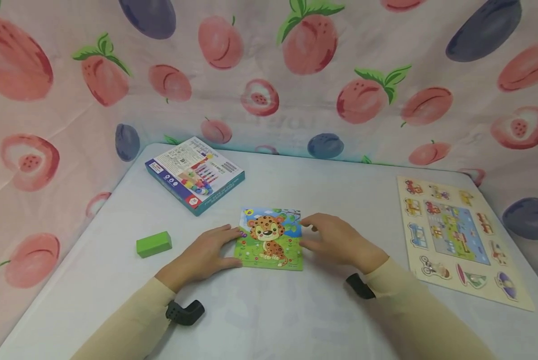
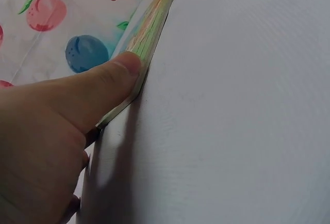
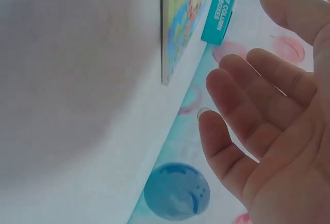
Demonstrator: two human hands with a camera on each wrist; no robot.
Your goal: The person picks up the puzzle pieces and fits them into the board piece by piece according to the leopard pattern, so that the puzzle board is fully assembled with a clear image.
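A square picture board (image 1: 273, 250) with a spotted leopard cub on green grass lies flat on the table in the head view. At its left edge, my left hand (image 1: 206, 255) touches it with thumb and fingers extended. The left wrist view shows the thumb (image 2: 116, 77) against the board's edge. My right hand (image 1: 334, 240) is beside the board's right edge, fingers loosely bent. In the right wrist view, the palm and fingers (image 3: 247, 115) hold nothing and stand apart from the board. A green block (image 1: 154, 244) lies left of my left hand.
Behind the board, to the left, lies a flat cardboard toy box (image 1: 194, 175). On the right is a wooden puzzle board (image 1: 458, 235) with vehicle pictures. A fruit-printed cloth (image 1: 296, 110) rises behind the white table (image 1: 287, 315).
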